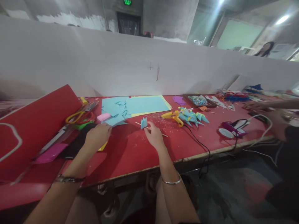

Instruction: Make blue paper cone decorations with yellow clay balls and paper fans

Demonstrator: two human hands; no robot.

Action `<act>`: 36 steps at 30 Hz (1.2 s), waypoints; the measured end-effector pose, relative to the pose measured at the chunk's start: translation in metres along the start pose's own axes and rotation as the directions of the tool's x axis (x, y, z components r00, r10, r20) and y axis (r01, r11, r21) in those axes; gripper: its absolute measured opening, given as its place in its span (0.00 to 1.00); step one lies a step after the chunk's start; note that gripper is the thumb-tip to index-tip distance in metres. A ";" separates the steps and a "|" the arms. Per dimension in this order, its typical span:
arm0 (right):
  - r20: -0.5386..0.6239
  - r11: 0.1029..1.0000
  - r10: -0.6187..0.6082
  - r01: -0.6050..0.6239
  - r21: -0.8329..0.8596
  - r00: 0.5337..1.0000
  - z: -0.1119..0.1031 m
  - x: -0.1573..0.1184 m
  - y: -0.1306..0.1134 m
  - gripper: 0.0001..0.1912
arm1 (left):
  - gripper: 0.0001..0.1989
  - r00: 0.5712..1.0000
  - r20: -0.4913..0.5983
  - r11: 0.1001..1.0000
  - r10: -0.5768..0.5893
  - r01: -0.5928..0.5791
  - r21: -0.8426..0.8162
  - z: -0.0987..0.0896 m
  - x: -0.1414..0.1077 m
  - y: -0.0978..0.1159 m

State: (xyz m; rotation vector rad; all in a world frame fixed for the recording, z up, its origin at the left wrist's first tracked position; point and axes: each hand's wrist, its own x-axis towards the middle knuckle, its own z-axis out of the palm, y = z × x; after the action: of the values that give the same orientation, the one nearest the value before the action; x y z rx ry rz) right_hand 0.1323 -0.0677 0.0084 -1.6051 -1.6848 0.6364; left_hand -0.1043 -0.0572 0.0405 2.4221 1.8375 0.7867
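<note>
My right hand (154, 135) pinches a small folded light blue paper piece (144, 123) above the red table. A thin wooden stick (164, 135) lies beneath that hand. My left hand (98, 137) rests at the near edge of some light blue paper pieces (116, 119), its fingers bent over them; whether it grips one is hard to make out. A pink block (104, 117) sits just beyond it. Large light blue sheets (147, 105) lie at the wall over yellow paper. To the right are a yellow glue gun (173, 117) and several blue paper cones (191, 117) with yellow dots.
Yellow-handled scissors (75, 117), a black object (78, 141) and a pink packet (51, 153) are on the left. A tray (211, 104) of paper bits stands back right. A purple device (231, 128) with cables lies near another person's hands (275, 119).
</note>
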 end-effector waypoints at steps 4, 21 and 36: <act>-0.069 0.972 -0.180 0.188 0.137 0.981 -0.006 -0.008 -0.004 0.23 | 0.19 0.997 0.027 0.989 0.071 -0.074 0.129 -0.016 0.001 0.015; 0.251 0.852 -0.458 0.502 -0.152 0.853 -0.039 -0.077 0.043 0.18 | 0.28 0.823 0.435 0.930 0.365 -0.343 -0.131 0.015 -0.085 0.044; 0.281 0.825 -0.538 0.565 -0.020 0.795 -0.050 -0.074 0.043 0.25 | 0.29 0.788 0.434 0.854 0.437 -0.515 0.075 0.032 -0.069 0.058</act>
State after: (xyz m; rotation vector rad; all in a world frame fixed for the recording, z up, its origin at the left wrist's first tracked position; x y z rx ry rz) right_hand 0.1964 -0.1425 -0.0053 -1.0226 -2.2891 0.4753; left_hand -0.0529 -0.1284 0.0033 2.9357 1.2028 0.0695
